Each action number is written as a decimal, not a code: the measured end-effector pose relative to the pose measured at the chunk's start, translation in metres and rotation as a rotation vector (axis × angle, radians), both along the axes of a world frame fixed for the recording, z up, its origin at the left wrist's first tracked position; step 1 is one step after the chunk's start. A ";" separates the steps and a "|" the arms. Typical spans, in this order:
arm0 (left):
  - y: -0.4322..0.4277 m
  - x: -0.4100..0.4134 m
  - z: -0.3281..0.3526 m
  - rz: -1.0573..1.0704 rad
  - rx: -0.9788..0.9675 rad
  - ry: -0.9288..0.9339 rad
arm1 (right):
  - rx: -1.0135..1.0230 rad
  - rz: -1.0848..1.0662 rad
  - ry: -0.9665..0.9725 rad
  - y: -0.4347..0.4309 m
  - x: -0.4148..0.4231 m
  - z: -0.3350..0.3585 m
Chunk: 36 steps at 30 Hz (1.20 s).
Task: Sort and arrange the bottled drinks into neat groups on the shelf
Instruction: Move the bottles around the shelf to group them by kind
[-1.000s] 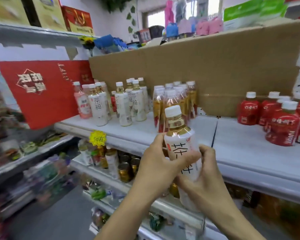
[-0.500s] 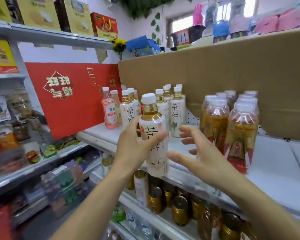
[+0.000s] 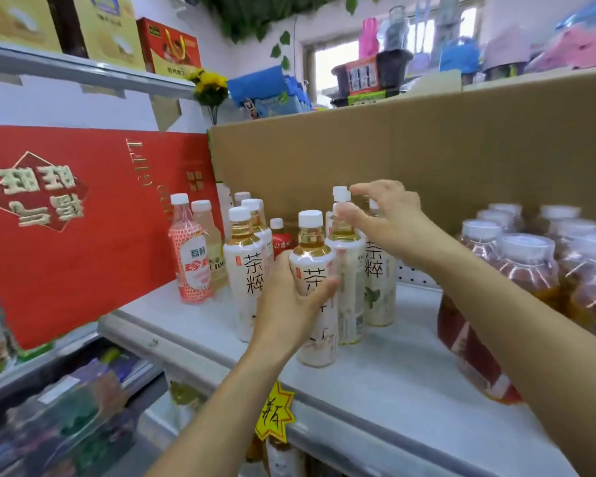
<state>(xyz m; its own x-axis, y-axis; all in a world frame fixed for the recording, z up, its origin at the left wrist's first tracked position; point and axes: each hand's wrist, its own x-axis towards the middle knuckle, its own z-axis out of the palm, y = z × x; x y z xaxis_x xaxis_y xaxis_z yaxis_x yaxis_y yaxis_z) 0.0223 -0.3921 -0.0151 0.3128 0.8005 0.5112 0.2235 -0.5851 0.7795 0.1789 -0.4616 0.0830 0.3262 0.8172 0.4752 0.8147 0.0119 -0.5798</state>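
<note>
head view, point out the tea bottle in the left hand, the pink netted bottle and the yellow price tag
tea bottle (image 3: pixel 312 266): head view, upper white label
pink netted bottle (image 3: pixel 190 263): head view, front label
yellow price tag (image 3: pixel 276 413): head view, centre of starburst

On the shelf (image 3: pixel 393 373), tea bottles (image 3: pixel 245 266) before cardboard (image 3: pixel 427 149), wrapped bottle pack (image 3: pixel 527 266) to their right, large flat box (image 3: pixel 83 235) left
</note>
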 end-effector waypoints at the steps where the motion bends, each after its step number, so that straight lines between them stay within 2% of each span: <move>1: 0.006 0.004 0.000 -0.015 -0.008 -0.009 | -0.027 0.006 0.008 0.004 0.002 0.000; 6: 0.030 0.016 0.000 -0.100 -0.043 0.024 | 0.022 -0.128 -0.090 0.020 0.025 -0.007; 10: 0.044 0.019 -0.001 -0.177 -0.049 0.026 | -0.085 -0.224 -0.125 0.028 0.038 0.006; 15: 0.055 0.012 -0.005 -0.246 -0.003 0.077 | -0.164 -0.302 -0.063 0.041 0.037 0.010; 18: 0.049 -0.005 -0.004 -0.291 0.080 0.214 | -0.146 -0.414 -0.161 0.045 0.030 0.009; 20: 0.044 -0.020 -0.004 -0.312 0.146 0.269 | -0.016 -0.409 -0.243 0.047 0.020 0.010; 22: 0.043 -0.038 -0.001 -0.319 0.299 0.254 | 0.117 -0.316 -0.303 0.049 0.006 0.015; 24: 0.052 -0.055 0.004 -0.204 0.535 0.161 | 0.161 -0.238 -0.328 0.051 -0.015 0.023; 26: 0.071 -0.062 0.005 -0.038 0.647 0.027 | 0.098 -0.162 -0.349 0.056 -0.036 0.030; 28: 0.089 -0.062 0.000 0.018 0.568 -0.029 | -0.084 -0.137 -0.443 0.066 -0.056 0.033; 30: 0.104 -0.061 -0.009 -0.013 0.423 0.011 | -0.269 -0.194 -0.620 0.077 -0.071 0.033; 32: 0.114 -0.063 -0.019 -0.075 0.339 0.025 | -0.367 -0.243 -0.743 0.087 -0.082 0.032; 36: 0.138 -0.075 -0.025 -0.117 0.316 -0.026 | -0.481 -0.298 -0.869 0.112 -0.094 0.034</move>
